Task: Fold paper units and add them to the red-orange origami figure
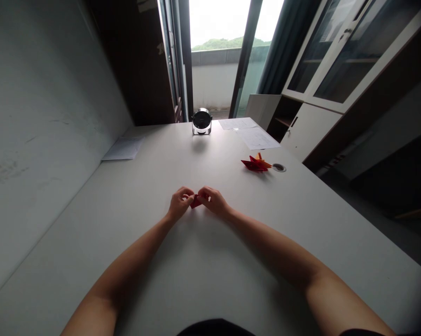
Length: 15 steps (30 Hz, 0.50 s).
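A small piece of folded red paper is held between both hands, just above or on the middle of the white table. My left hand pinches its left side between thumb and fingers. On the right side, my right hand grips it the same way. The fingers cover most of the paper, so its full shape is hidden. Farther off to the right lies a small group of folded red and orange paper pieces, pointed at their ends.
A round black device on a metal stand stands at the table's far edge. Printed sheets lie at the back right, and more paper lies by the left wall. A round cable hole is set near the right edge.
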Each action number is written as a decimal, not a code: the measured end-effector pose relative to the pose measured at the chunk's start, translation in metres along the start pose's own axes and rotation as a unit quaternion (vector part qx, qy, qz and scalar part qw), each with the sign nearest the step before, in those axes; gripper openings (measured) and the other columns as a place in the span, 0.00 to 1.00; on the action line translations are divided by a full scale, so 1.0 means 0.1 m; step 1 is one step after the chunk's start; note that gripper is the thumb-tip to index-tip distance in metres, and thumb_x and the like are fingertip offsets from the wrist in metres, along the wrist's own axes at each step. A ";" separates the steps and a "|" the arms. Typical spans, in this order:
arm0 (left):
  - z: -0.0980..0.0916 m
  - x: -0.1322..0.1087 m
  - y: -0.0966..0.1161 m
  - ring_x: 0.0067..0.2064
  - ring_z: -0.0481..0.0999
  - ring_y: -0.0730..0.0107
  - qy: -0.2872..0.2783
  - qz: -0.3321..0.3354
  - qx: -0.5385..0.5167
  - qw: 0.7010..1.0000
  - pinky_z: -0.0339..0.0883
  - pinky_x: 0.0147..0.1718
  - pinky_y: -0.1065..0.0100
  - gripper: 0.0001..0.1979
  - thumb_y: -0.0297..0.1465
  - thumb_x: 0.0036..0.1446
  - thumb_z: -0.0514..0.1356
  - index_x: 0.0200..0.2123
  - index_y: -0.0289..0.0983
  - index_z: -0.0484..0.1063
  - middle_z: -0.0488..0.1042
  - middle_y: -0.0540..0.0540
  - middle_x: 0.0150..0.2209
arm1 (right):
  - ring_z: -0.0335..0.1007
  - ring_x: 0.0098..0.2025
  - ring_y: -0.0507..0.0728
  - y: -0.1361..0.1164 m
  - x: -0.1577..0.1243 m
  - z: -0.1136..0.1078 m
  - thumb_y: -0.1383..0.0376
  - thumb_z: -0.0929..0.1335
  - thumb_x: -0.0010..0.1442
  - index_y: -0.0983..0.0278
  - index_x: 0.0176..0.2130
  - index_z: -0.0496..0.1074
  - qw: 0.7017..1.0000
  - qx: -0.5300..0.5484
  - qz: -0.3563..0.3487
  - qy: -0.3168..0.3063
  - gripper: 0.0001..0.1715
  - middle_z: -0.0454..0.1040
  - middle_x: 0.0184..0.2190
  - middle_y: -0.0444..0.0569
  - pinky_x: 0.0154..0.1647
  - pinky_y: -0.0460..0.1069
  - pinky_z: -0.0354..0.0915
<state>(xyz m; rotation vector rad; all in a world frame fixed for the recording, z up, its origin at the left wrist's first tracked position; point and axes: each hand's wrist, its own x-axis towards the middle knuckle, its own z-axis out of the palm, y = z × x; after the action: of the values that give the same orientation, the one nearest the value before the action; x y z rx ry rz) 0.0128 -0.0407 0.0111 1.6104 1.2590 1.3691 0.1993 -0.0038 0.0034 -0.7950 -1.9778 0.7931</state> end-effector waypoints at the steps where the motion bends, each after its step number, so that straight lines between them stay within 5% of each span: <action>1: 0.00 0.00 0.03 0.37 0.75 0.69 -0.003 0.014 0.010 1.000 0.71 0.38 0.68 0.04 0.30 0.55 0.62 0.31 0.37 0.76 0.75 0.47 0.34 | 0.63 0.29 0.51 -0.01 0.00 -0.01 0.66 0.67 0.62 0.63 0.32 0.69 1.000 -0.001 0.000 0.000 0.06 0.71 0.29 0.44 0.32 0.46 0.60; 7: 0.02 -0.01 0.06 0.37 0.74 0.69 -0.010 0.027 0.001 1.000 0.70 0.37 0.69 0.05 0.28 0.55 0.61 0.30 0.37 0.76 0.73 0.46 0.36 | 0.62 0.29 0.50 -0.05 -0.01 -0.03 0.67 0.65 0.62 0.63 0.29 0.69 1.000 -0.012 -0.018 -0.013 0.09 0.71 0.29 0.44 0.32 0.45 0.58; 15: 0.03 0.02 -0.09 0.33 0.73 0.72 0.005 -0.082 -0.122 0.989 0.68 0.34 0.70 0.06 0.32 0.55 0.62 0.33 0.35 0.73 0.73 0.48 0.33 | 0.59 0.27 0.50 -0.02 -0.02 0.00 0.68 0.64 0.59 0.63 0.30 0.67 1.000 0.001 -0.003 -0.012 0.06 0.68 0.25 0.41 0.29 0.45 0.57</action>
<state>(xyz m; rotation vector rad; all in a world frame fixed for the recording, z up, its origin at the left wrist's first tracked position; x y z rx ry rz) 0.0134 -0.0359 0.0033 1.3054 1.1518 1.3695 0.1993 -0.0063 0.0037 -0.7814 -1.9988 0.8051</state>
